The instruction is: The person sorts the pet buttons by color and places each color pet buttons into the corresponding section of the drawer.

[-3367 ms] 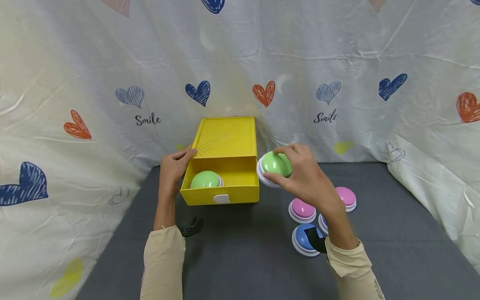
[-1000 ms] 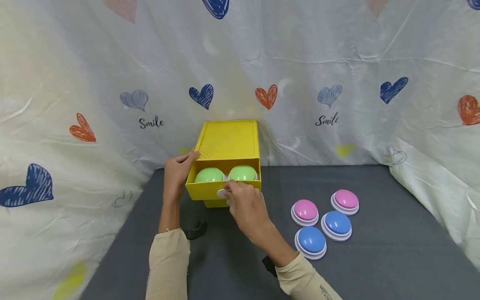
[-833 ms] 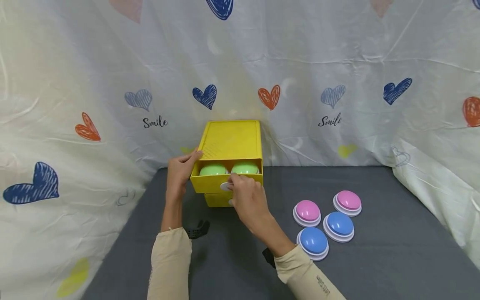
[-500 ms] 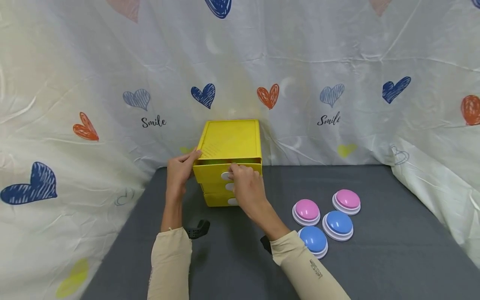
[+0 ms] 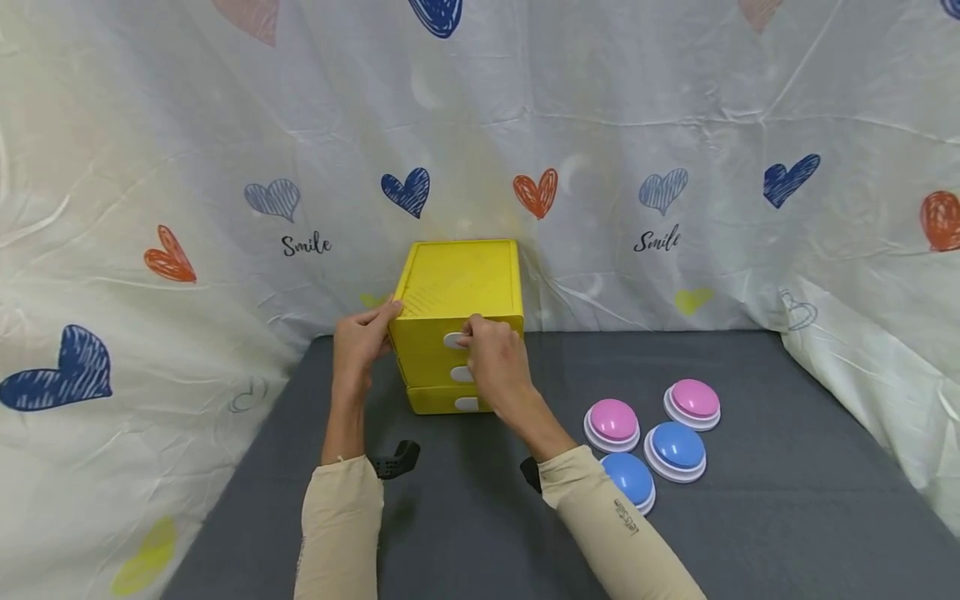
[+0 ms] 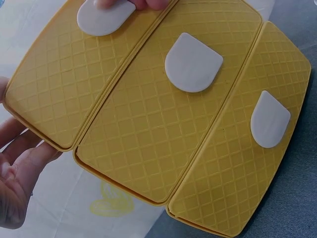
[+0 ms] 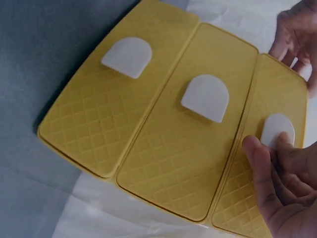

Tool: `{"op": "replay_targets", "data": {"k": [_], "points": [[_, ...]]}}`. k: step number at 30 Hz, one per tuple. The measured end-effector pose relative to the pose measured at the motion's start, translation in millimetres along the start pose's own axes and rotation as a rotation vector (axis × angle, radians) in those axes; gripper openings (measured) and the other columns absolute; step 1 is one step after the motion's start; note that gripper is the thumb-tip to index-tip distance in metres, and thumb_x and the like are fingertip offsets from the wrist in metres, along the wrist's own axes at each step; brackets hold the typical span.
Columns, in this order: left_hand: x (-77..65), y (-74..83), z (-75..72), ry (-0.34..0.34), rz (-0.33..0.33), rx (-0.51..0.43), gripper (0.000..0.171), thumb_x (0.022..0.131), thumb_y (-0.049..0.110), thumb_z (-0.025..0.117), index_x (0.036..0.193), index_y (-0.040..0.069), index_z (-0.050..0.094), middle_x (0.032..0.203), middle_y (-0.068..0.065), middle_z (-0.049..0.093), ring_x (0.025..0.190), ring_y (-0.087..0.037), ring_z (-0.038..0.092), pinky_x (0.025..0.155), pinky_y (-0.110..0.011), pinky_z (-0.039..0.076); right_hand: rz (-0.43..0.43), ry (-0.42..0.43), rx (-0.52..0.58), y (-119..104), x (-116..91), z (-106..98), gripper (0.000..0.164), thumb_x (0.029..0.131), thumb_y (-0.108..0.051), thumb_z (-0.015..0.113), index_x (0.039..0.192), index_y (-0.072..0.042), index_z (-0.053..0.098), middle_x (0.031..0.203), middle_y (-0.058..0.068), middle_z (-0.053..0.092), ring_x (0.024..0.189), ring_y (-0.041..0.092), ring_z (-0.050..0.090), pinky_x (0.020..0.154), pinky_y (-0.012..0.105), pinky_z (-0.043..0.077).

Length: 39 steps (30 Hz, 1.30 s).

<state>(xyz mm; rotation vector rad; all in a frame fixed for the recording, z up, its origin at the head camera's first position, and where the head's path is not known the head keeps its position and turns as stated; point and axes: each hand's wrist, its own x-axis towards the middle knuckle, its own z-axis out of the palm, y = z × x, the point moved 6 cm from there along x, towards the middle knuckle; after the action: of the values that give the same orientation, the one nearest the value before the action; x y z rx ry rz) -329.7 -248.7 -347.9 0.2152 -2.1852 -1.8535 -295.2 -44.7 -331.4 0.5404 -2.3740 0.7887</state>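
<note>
A yellow three-drawer box (image 5: 459, 279) stands against the cloth, all its drawers pushed in flush. Each drawer front bears a white tab. My left hand (image 5: 356, 342) holds the box at its left side, fingertips at the top front corner; in the left wrist view its fingers (image 6: 37, 158) rest along the side wall. With bent fingers my right hand (image 5: 497, 360) pinches the top drawer's white tab (image 7: 278, 126). In the right wrist view the thumb lies on that tab and the index finger beside it. The green dome buttons are hidden from sight.
To the right on the dark grey table (image 5: 750, 517) lie two pink dome buttons (image 5: 613, 418) and two blue dome buttons (image 5: 678, 446) on white bases. My right sleeve (image 5: 600, 508) partly covers the nearest blue one. Behind hangs a white cloth (image 5: 465, 100) with printed hearts.
The right hand set a second green button beside the first in the top drawer, let it go, took the tab and pushed the drawer in. The left hand stayed on the box.
</note>
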Motion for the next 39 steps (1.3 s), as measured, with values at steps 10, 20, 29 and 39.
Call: {"op": "replay_targets", "data": {"k": [10,20,29,39], "points": [[-7.9,-2.7,2.4,-0.011,-0.018,0.003,0.05,0.076,0.05,0.069,0.112,0.015,0.067,0.121,0.008,0.06,0.093,-0.015,0.064,0.075,-0.032,0.053,0.088,0.028,0.076,24,-40,21,0.018,0.081,-0.03,0.069,0.08,-0.011,0.068,0.064,-0.003,0.062,0.048,0.007,0.05,0.044,0.021,0.041],[-8.3,-10.1,1.9,0.01,-0.046,0.036,0.055,0.075,0.054,0.068,0.114,0.015,0.067,0.121,-0.001,0.06,0.092,-0.015,0.063,0.075,-0.032,0.053,0.052,-0.079,-0.031,14,-52,30,0.02,0.085,-0.019,0.067,0.068,-0.01,0.061,0.057,-0.001,0.053,0.041,0.009,0.043,0.036,0.021,0.031],[-6.6,-4.6,-1.2,0.013,-0.027,0.042,0.057,0.075,0.055,0.067,0.116,0.016,0.065,0.122,-0.007,0.059,0.095,-0.019,0.063,0.077,-0.033,0.053,-0.013,-0.106,-0.092,-16,-65,7,0.044,0.082,-0.011,0.067,0.046,-0.018,0.043,0.045,-0.007,0.026,0.034,0.008,0.029,0.033,0.02,0.022],[-5.8,-0.3,-0.8,0.02,-0.019,0.04,0.055,0.075,0.055,0.067,0.116,0.018,0.065,0.125,0.0,0.057,0.099,-0.018,0.061,0.081,-0.036,0.052,-0.02,-0.158,-0.138,-33,-83,-5,0.033,0.079,-0.008,0.068,0.052,-0.017,0.053,0.044,-0.007,0.035,0.035,0.007,0.033,0.033,0.018,0.027]]}}
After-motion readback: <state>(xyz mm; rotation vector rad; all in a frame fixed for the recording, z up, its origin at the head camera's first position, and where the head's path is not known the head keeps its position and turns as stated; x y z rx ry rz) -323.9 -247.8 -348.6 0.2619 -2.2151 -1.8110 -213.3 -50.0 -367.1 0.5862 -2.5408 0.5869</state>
